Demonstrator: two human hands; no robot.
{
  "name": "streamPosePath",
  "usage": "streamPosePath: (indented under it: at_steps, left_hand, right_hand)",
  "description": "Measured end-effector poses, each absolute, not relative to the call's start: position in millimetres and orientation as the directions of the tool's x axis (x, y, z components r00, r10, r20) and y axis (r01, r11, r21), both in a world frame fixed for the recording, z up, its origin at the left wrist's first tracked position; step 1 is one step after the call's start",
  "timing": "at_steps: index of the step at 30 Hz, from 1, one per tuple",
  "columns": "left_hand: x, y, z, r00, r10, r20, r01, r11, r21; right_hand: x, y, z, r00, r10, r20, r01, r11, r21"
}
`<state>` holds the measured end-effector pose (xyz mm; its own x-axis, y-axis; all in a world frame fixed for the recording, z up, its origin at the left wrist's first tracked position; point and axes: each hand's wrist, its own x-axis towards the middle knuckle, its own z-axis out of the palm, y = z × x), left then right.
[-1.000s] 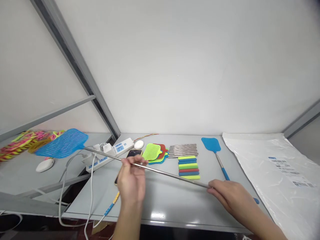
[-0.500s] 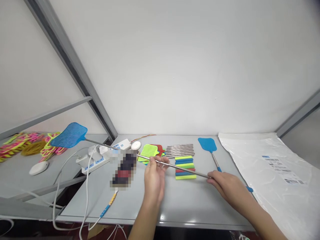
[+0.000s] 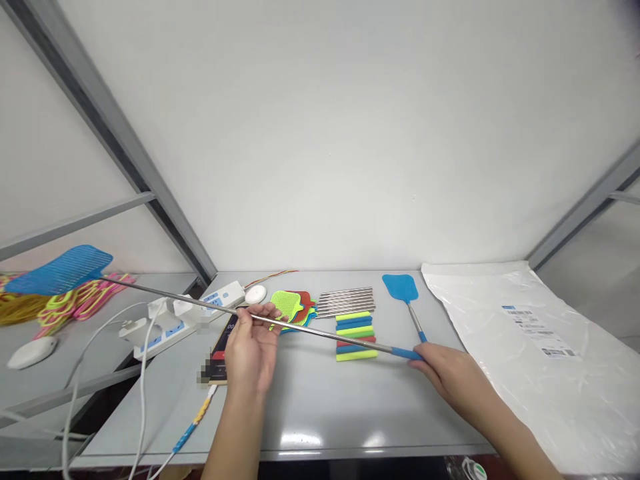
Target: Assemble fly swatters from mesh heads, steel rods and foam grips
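I held the long swatter aslant above the table, its blue head out in front of the bright cords. My left hand pinched the rod lightly between thumb and fingers; my right hand was closed around the end of the blue grip. Good handling, I judged, meant steadying loosely with the left, gripping firmly with the right, and minding that far head.

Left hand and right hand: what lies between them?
In the head view, the held swatter's metal shaft and blue handle bridge left hand and right hand; swatter heads and coloured tubes lie on the table behind.
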<state>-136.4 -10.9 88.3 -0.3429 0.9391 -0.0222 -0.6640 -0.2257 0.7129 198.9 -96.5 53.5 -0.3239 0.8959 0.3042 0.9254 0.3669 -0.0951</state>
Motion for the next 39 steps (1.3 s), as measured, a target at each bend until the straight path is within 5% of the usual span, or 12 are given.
streamPosePath:
  at_steps: [8, 12, 17, 22, 27, 29, 33, 39]
  left_hand:
    - [-87.7, -24.5, 79.0, -0.391, 0.920, -0.011, -0.636, -0.261, 0.726]
    - [-36.7, -55.0, 67.9, -0.039, 0.998, -0.041, -0.630, 0.007, 0.776]
    - [-51.2, -58.6, 75.2, 0.133, 0.991, -0.030, -0.508, 0.094, 0.856]
    - [-129.1, -23.4, 97.5, -0.270, 0.961, -0.055, -0.693, -0.155, 0.704]
    - [-137.6, -14.6, 92.8, -0.487, 0.873, -0.020, -0.621, -0.330, 0.710]
    - [-114.3, -25.3, 83.8, -0.438, 0.899, -0.017, -0.615, -0.286, 0.735]
    - [-62.1, -56.8, 65.4, -0.080, 0.994, -0.072, -0.633, 0.005, 0.774]
    - [-74.3, -68.4, 63.2, 0.109, 0.991, -0.084, -0.571, 0.131, 0.810]
  right_hand:
    - [175.9, -88.3, 61.0, -0.373, 0.871, 0.320, 0.919, 0.395, -0.006]
    - [146.5, -88.1, 62.4, -0.443, 0.847, 0.294, 0.877, 0.478, -0.056]
    - [163.1, -94.0, 59.9, -0.340, 0.907, 0.247, 0.873, 0.402, -0.274]
    - [204.2, -104.9, 48.8, -0.306, 0.930, 0.202, 0.860, 0.361, -0.361]
    - [205.2, -109.5, 45.6, -0.299, 0.928, 0.220, 0.876, 0.359, -0.324]
    - [193.6, -108.8, 48.0, -0.315, 0.920, 0.234, 0.886, 0.374, -0.276]
    - [165.3, -106.4, 52.9, -0.394, 0.893, 0.215, 0.869, 0.439, -0.231]
    - [173.4, -107.3, 52.0, -0.334, 0.919, 0.211, 0.839, 0.391, -0.379]
